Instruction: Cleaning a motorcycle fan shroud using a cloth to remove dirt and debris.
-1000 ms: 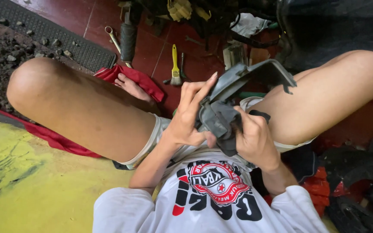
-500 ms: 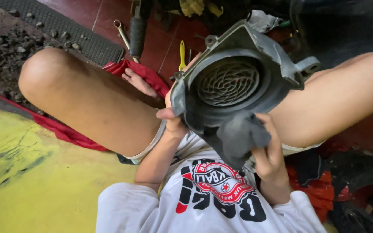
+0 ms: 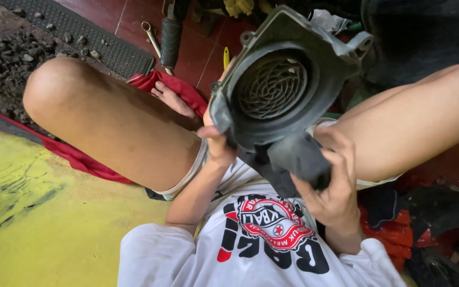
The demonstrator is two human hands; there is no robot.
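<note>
I sit on the floor with my knees apart and hold up a grey plastic housing (image 3: 288, 79), its round spiral grille facing me. My left hand (image 3: 216, 139) grips its lower left rim. My right hand (image 3: 331, 183) presses a dark cloth (image 3: 293, 159) against the housing's bottom part, the fingers wrapped around cloth and plastic together. The housing hangs between my thighs, above my white printed shirt.
A wrench (image 3: 152, 36), a black-handled tool (image 3: 170, 33) and a yellow-handled tool (image 3: 226, 55) lie on the red tile floor ahead. Under my left leg lies a red cloth (image 3: 176, 87). A black mat (image 3: 107, 45) with dirt clumps lies far left; a yellow floor patch (image 3: 33, 218) is near left.
The housing has been turned from edge-on so that its grille faces me, and lifted higher. My right hand now holds the cloth against its lower part.
</note>
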